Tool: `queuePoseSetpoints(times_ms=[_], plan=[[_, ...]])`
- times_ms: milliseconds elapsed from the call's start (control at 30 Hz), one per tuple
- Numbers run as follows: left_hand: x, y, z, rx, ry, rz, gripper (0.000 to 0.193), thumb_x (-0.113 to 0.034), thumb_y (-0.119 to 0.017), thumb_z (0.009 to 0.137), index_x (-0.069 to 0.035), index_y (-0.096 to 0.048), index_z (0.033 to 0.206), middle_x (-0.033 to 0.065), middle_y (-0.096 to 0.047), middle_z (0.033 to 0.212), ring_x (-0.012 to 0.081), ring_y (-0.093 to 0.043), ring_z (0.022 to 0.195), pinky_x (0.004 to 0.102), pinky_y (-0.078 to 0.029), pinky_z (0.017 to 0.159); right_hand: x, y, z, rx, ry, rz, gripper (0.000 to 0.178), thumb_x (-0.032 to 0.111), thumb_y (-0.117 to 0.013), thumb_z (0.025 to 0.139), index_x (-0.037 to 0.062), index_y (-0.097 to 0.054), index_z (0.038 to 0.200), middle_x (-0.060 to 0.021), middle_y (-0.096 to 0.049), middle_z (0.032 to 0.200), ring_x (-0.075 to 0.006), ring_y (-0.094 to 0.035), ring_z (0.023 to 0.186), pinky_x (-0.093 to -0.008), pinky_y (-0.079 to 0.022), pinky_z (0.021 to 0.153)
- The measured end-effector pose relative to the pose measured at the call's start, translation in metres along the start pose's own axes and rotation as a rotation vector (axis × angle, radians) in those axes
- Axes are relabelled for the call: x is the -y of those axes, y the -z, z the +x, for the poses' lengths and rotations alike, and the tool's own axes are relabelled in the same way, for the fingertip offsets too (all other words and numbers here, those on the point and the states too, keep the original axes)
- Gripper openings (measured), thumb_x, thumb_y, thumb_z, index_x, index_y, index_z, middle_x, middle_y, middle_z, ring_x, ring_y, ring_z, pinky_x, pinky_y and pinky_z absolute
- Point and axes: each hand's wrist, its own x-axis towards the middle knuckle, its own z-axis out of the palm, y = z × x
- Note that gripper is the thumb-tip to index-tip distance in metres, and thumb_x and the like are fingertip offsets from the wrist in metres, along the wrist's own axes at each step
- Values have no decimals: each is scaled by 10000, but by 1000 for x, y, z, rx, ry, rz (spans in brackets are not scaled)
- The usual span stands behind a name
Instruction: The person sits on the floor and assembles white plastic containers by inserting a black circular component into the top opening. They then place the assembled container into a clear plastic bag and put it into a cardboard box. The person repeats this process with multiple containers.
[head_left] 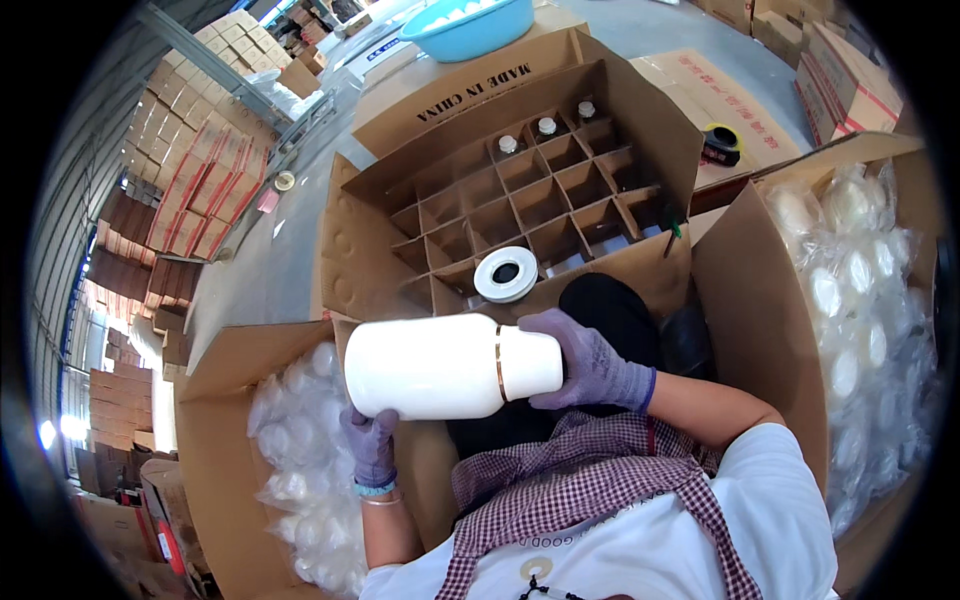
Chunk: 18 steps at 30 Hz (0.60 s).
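Note:
A glossy white bottle (pixel 425 368) with a thin gold band near its narrower end lies sideways across my lap, held in both gloved hands. My left hand (pixel 372 445) grips it from below at the wide base. Around the narrow end, my right hand (pixel 590 362) is closed, its palm hiding the tip. Just beyond the bottle, a white ring-shaped piece (pixel 488 275) with a dark centre rests at the near edge of a divided cardboard box (pixel 345 240). Several small capped tops (pixel 547 127) show in that box's far compartments.
Open cartons of clear-plastic-wrapped white pieces stand at left (pixel 300 440) and right (pixel 850 270). Beyond the divided box are a blue basin (pixel 470 35) and a flat cardboard sheet carrying a black-and-yellow tape roll (pixel 720 145). Stacked cartons (pixel 205 185) rise at far left.

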Motion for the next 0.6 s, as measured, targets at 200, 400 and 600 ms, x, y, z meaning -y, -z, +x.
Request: queuePoseSetpoints(times_ms=[200,400,600], plan=[[-39,-25,40,500,-206,261,449,-251,-881,632,10,-748,972,189,-679,1224,272,-702,1003,342,-531,851,-70,49,78,138,-336,-228,544,422,-725,815,82,-637,1231,-149,-636,1188,-308,-624,1119,-396,-493,976],[-47,-124,76,946,-487,456,309,-197,-829,698,-32,-699,925,125,-608,1362,299,-656,1104,365,-505,964,-182,-12,123,613,-58,-946,583,392,-776,696,124,-654,1199,-164,-631,1226,-339,-633,1102,-420,-527,887],[7,-118,95,151,-11,-352,590,-147,-777,784,-34,-530,1308,127,-562,1329,272,-542,1252,402,-463,1042,-121,30,153,-21,-309,76,458,207,-637,873,38,-589,1297,-136,-706,1046,-206,-684,952,-349,-541,860]])
